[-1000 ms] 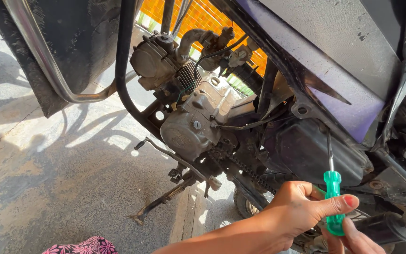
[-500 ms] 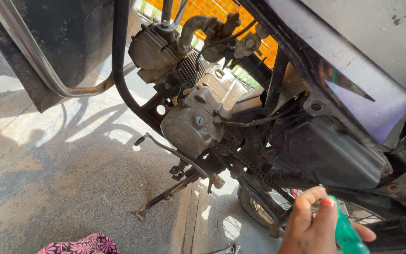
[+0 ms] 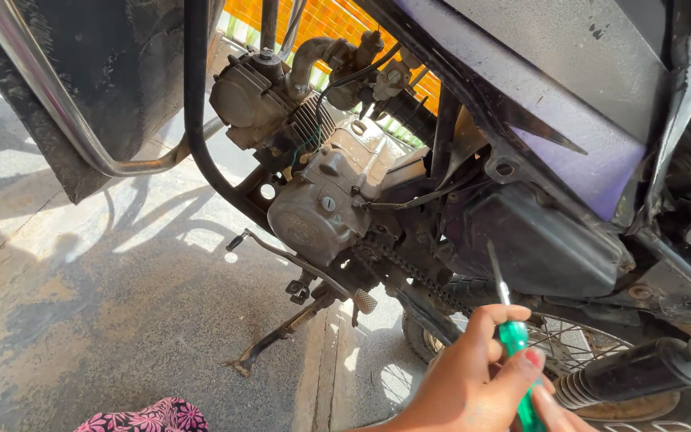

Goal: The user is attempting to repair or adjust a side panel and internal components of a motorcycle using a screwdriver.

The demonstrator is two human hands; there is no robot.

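Note:
My left hand (image 3: 465,380) is at the bottom right, fingers closed around a green-handled screwdriver (image 3: 513,340). Its thin metal shaft points up towards the black side box (image 3: 537,240) of a motorcycle, with the tip just short of the box's lower edge. The grey engine (image 3: 321,208) sits left of the box, and the drive chain (image 3: 409,268) runs below it. A purple body panel (image 3: 577,144) lies above the box. My right hand is out of sight.
A black rubber footrest (image 3: 633,372) sticks out just right of my hand, over a spoked wheel (image 3: 569,336). The side stand (image 3: 273,340) rests on the concrete floor (image 3: 81,304). A chrome guard bar (image 3: 57,120) curves at upper left. Pink floral cloth (image 3: 145,418) shows at the bottom edge.
My hand with the screwdriver dropped away from the bike's lower frame, then came back up a little. The view has shifted slightly to the right.

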